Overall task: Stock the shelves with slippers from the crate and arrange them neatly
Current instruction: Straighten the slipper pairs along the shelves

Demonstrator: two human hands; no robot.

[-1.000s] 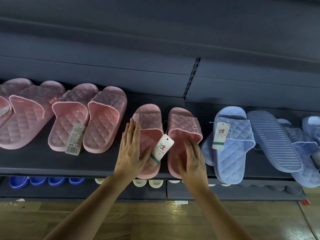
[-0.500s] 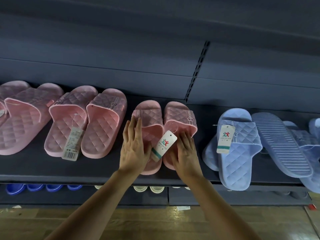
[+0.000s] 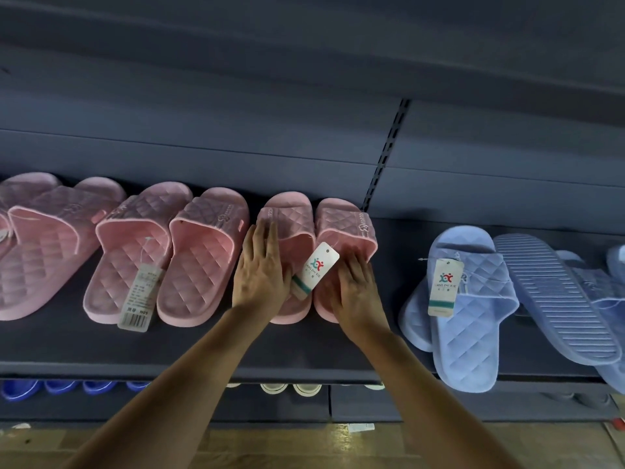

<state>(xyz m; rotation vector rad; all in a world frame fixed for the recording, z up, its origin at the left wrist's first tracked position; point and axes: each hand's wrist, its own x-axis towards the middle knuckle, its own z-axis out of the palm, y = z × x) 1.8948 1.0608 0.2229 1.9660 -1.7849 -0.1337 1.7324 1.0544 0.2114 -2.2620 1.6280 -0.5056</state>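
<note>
A pair of pink quilted slippers lies side by side on the dark shelf, toes toward the back panel. My left hand rests flat with straight fingers on the left pink slipper. On the right pink slipper my right hand lies flat, fingers reaching into its footbed. A white hang tag sticks up between the two hands. The crate is out of view.
More pink slippers fill the shelf to the left, one with a barcode tag. Blue slippers lie loosely overlapped at the right, one sole-up. A lower shelf holds blue and pale items. Wooden floor below.
Both hands slid the pink pair back toward the rear of the shelf and closer together; the gap between the two slippers has closed.
</note>
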